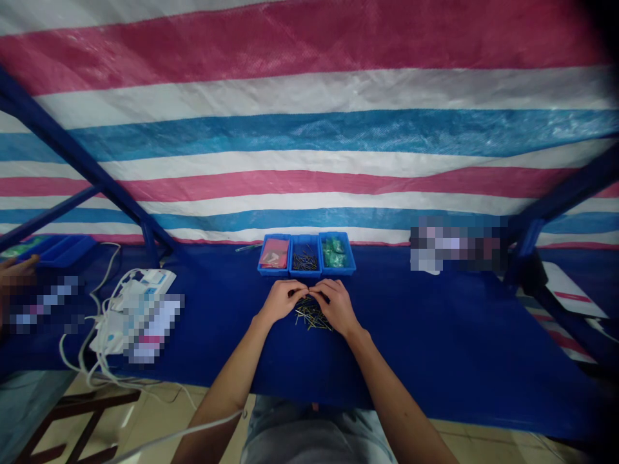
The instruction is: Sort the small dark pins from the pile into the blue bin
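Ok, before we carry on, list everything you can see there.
Bins: three, blue, table's back middle
Pink packets: count unclear, left bin
Dark screw-like pieces: many, middle bin
Green packets: several, right bin
Loose thin pieces: many, yellowish, below hands
Pen-like item: one, pale, left of bins
Power strips: count unclear, white, left
Cables: several, white, left
Card-like item: one, white with red, far right
Pixelated items: unidentifiable, left and back right
Table: one, blue, centre
Sheet: striped red, white, blue, behind
Frame bars: several, dark blue, both sides
Another person's hand: one, far left
Own hands: two, fingertips close together, centre
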Demonstrator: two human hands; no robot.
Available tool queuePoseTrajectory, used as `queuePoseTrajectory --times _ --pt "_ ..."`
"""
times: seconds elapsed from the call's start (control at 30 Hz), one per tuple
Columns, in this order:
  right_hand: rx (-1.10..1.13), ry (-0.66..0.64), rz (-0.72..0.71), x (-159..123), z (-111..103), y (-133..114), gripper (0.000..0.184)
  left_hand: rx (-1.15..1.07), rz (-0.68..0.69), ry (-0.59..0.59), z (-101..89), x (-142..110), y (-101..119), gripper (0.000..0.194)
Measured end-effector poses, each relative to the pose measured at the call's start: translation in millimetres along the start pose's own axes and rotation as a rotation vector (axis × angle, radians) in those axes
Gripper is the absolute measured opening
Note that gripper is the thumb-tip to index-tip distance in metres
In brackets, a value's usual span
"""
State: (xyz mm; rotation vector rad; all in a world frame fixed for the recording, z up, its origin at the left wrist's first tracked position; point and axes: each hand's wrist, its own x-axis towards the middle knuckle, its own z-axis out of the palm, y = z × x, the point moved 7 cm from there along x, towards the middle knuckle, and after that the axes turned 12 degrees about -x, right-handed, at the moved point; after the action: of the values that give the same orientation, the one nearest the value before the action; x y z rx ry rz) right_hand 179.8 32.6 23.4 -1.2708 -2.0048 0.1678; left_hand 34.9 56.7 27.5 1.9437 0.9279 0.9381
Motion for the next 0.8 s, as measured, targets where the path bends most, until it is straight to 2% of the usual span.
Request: queuePoseTrajectory --times 0.3,0.8 --pt "-0.003 -0.019 0.009 0.9 -0.9 -1.4 0.011 0.005 0.000 0.004 -0.2 -0.2 0.5 0.026" --pt "-0.025 -0.052 0.018 0.5 -0.2 -1.0 0.019 0.011 -0.011 0.013 -0.8 -0.1 2.0 0.027"
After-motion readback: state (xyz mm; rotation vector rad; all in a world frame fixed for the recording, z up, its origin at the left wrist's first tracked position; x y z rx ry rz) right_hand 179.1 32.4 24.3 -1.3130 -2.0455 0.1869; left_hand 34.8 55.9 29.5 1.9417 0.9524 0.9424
